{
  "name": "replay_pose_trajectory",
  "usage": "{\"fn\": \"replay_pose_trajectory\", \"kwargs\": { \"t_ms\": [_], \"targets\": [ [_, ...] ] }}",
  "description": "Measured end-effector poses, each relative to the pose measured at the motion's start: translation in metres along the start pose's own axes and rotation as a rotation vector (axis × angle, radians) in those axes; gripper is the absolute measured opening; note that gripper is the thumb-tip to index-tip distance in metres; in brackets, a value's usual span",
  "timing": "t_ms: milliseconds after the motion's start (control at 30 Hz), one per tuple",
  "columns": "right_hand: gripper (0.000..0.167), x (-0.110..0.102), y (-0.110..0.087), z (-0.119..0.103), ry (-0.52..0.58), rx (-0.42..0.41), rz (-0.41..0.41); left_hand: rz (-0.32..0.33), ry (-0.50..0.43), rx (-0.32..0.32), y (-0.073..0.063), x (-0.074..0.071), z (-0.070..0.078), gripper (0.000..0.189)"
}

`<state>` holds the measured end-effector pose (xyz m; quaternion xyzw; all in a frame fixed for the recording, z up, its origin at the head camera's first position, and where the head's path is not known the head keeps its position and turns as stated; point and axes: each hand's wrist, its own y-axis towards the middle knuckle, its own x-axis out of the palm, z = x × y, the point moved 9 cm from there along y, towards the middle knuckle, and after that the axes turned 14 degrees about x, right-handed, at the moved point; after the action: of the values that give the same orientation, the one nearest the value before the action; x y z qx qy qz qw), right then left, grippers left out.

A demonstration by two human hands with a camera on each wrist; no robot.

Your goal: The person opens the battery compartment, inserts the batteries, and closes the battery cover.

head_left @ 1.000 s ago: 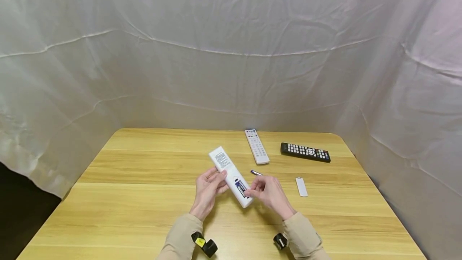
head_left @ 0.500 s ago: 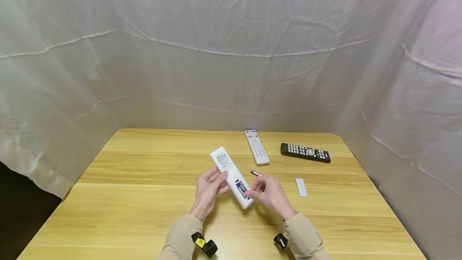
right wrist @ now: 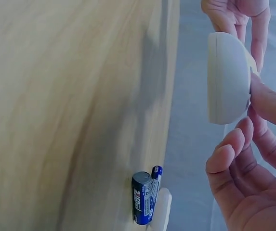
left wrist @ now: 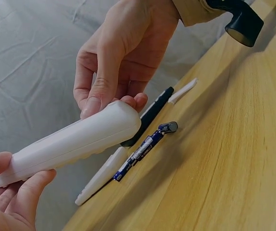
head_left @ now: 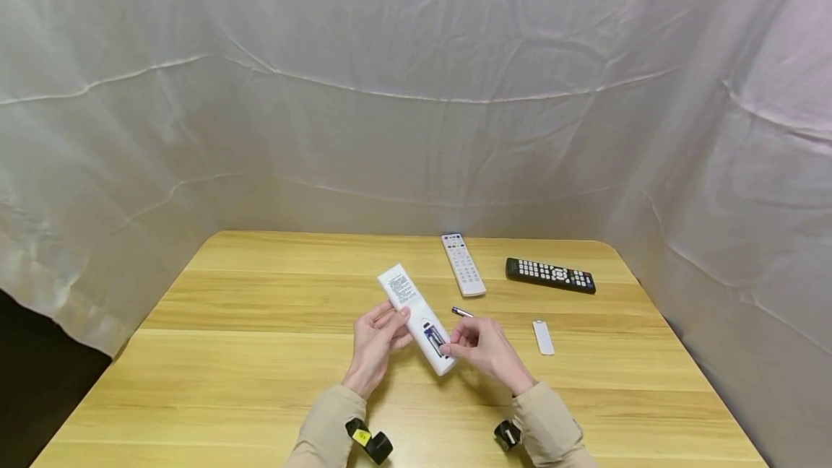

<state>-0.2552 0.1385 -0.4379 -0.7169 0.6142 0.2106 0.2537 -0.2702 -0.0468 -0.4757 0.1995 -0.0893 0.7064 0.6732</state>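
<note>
White remote (head_left: pixel 418 308), head view: I have it on my feed held off the table (head_left: pixel 227 352), back side up, between the hands. Long axis slants from far left to near right, so the uncovered battery bay (head_left: pixel 434 338) is at the near end, right by the right hand (head_left: pixel 487 349), the nearer hand to it. Left hand (head_left: pixel 375 341) pinches the casing by its left side, thumb on the back. Right thumb is at the bay's lower end; can't tell whether that hand pinches a battery or only presses. Bay contents: blue and silver, looks like at least one battery, count unclear. Loose battery (head_left: pixel 462 311) just past the right hand; bay cover (head_left: pixel 543 338) to the right; black remote (head_left: pixel 549 275) and spare white remote (head_left: pixel 464 266) farther back.

Left wrist view: I get the remote side-on, bay out of sight. Left thumb and fingers grip one end, right thumb touches the other. A second battery (left wrist: pixel 168 127) shows on the table.

Right wrist view: near end faces me; right thumb against the back, other fingers bent. Bay interior hidden.
</note>
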Motion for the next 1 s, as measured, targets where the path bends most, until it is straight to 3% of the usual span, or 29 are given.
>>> {"fn": "replay_pose_trajectory", "kwargs": {
  "t_ms": [467, 767, 1000],
  "targets": [
    [0.006, -0.009, 0.000, 0.001, 0.002, -0.024, 0.045, 0.016, 0.004, 0.003, -0.001, -0.003, 0.000, 0.048],
    [0.009, -0.021, 0.006, 0.015, -0.005, 0.048, 0.133, 0.037, 0.005, -0.003, -0.001, -0.006, -0.001, 0.049],
    [0.018, -0.041, 0.009, 0.023, -0.144, 0.042, 0.231, 0.046, 0.000, -0.001, -0.001, -0.006, 0.000, 0.048]
  ]
}}
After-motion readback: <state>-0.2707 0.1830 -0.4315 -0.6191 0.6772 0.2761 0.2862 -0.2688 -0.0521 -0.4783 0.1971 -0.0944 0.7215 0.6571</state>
